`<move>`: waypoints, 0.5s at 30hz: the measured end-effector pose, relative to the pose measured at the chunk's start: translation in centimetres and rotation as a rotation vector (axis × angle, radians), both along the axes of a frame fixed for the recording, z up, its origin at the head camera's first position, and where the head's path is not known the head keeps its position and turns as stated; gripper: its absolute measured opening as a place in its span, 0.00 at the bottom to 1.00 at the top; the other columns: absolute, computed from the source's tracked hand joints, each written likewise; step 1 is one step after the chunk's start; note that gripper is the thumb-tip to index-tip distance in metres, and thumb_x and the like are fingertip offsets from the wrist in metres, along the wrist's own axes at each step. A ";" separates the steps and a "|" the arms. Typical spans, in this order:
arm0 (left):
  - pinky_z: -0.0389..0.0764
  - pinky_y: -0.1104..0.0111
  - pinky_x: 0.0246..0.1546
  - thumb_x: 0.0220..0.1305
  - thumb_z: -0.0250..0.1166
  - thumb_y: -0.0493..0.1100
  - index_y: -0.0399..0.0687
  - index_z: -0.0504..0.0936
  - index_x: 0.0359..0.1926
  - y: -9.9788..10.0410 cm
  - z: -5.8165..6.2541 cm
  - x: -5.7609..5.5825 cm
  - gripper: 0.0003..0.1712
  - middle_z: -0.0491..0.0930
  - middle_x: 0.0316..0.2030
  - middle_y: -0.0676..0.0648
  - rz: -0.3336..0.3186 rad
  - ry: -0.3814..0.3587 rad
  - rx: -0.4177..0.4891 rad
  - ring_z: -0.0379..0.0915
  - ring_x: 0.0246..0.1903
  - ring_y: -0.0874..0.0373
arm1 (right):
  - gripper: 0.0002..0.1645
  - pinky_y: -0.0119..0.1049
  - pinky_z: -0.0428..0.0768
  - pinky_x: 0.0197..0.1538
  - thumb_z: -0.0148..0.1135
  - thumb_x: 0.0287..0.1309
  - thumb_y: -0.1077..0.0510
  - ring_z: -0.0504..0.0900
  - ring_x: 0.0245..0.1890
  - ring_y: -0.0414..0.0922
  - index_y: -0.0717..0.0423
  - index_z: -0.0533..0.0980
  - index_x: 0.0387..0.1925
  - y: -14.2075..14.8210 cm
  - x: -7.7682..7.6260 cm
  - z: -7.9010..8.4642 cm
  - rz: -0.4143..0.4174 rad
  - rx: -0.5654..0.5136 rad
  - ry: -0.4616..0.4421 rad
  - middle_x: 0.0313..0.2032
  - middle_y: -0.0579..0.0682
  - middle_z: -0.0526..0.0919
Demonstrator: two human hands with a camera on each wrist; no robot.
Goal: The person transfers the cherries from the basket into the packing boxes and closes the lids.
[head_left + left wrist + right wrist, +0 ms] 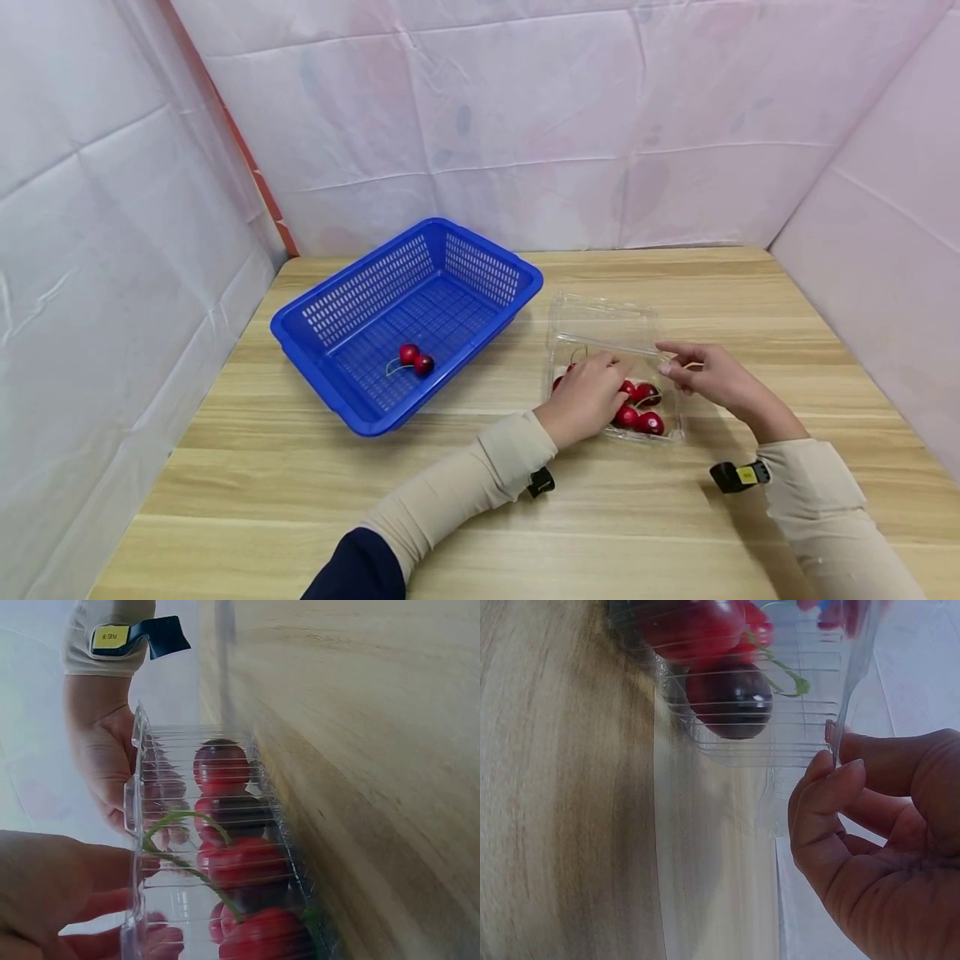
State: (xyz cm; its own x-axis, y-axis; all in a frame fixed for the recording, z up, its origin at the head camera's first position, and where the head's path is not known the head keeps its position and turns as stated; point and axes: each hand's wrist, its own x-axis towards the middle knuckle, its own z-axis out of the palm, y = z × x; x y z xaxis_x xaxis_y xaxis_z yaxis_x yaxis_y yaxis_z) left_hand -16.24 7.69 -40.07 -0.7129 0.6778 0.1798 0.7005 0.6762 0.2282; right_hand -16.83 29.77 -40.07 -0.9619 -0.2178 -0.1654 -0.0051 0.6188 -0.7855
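Note:
A clear plastic clamshell box (681, 417) stands on the table with its lid (603, 321) folded back. Inside lie several dark red cherries (649, 423), some with green stems. My left hand (583, 398) reaches over the near left side into the box, its fingers down among the cherries. Whether those fingertips grip a cherry is hidden in the head view and unclear through the ribbed wall in the left wrist view. On the box's right side, my right hand (716, 377) pinches the rim between thumb and fingers, as the right wrist view (877, 817) shows.
Left of the box stands a blue plastic basket (491, 248) with slotted walls. Two cherries (423, 365) with stems lie on its floor. The wooden table (600, 533) is bordered by white cloth walls (525, 100) at the back and both sides.

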 end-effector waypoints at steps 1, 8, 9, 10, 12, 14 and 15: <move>0.76 0.74 0.48 0.66 0.61 0.48 0.49 0.81 0.53 0.0 0.0 0.1 0.17 0.78 0.51 0.51 -0.018 -0.001 -0.022 0.75 0.48 0.61 | 0.31 0.35 0.76 0.29 0.54 0.68 0.58 0.73 0.26 0.40 0.72 0.60 0.66 0.0 0.0 0.0 0.000 -0.003 -0.004 0.33 0.56 0.75; 0.78 0.73 0.40 0.70 0.53 0.58 0.59 0.83 0.29 0.3 -0.4 0.5 0.19 0.78 0.46 0.58 -0.132 -0.023 -0.192 0.75 0.42 0.65 | 0.31 0.35 0.75 0.29 0.54 0.68 0.59 0.72 0.25 0.39 0.72 0.61 0.66 0.1 -0.1 -0.2 0.004 -0.009 0.007 0.31 0.54 0.74; 0.78 0.72 0.38 0.70 0.52 0.59 0.60 0.83 0.28 0.3 -0.4 0.6 0.20 0.78 0.45 0.59 -0.131 -0.022 -0.198 0.75 0.41 0.65 | 0.31 0.35 0.75 0.28 0.54 0.68 0.59 0.72 0.25 0.39 0.72 0.61 0.66 0.1 -0.1 -0.2 0.006 -0.007 0.013 0.31 0.54 0.75; 0.78 0.72 0.37 0.70 0.51 0.59 0.60 0.83 0.28 0.3 -0.5 0.6 0.20 0.78 0.45 0.59 -0.128 -0.019 -0.200 0.75 0.41 0.65 | 0.31 0.35 0.75 0.28 0.54 0.68 0.59 0.72 0.25 0.39 0.72 0.61 0.65 0.2 -0.1 -0.3 0.007 -0.006 0.017 0.30 0.54 0.75; 0.78 0.71 0.38 0.71 0.50 0.60 0.61 0.84 0.32 0.3 -0.5 0.7 0.20 0.78 0.47 0.59 -0.125 -0.017 -0.208 0.75 0.43 0.65 | 0.31 0.35 0.74 0.28 0.54 0.68 0.59 0.72 0.24 0.39 0.72 0.61 0.65 0.2 -0.1 -0.3 0.009 -0.003 0.022 0.30 0.54 0.75; 0.78 0.70 0.40 0.71 0.49 0.60 0.62 0.85 0.40 0.3 -0.4 0.7 0.19 0.77 0.50 0.59 -0.128 -0.023 -0.220 0.75 0.45 0.63 | 0.31 0.35 0.74 0.28 0.54 0.68 0.58 0.72 0.24 0.39 0.72 0.61 0.65 0.3 0.0 -0.3 0.009 -0.002 0.022 0.31 0.54 0.75; 0.78 0.70 0.41 0.71 0.49 0.60 0.62 0.85 0.44 0.3 -0.4 0.7 0.19 0.77 0.52 0.58 -0.130 -0.024 -0.226 0.75 0.46 0.63 | 0.31 0.35 0.74 0.28 0.54 0.68 0.58 0.72 0.25 0.39 0.72 0.61 0.65 0.3 0.0 -0.3 0.008 -0.002 0.020 0.31 0.54 0.75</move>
State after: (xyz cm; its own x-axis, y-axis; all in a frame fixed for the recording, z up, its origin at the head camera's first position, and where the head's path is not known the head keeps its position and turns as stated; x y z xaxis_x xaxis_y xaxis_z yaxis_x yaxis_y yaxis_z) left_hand -15.52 8.01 -40.46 -0.6193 0.7852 -0.0027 0.7812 0.6164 0.0991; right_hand -16.83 30.04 -40.34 -0.9633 -0.2255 -0.1455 -0.0257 0.6171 -0.7865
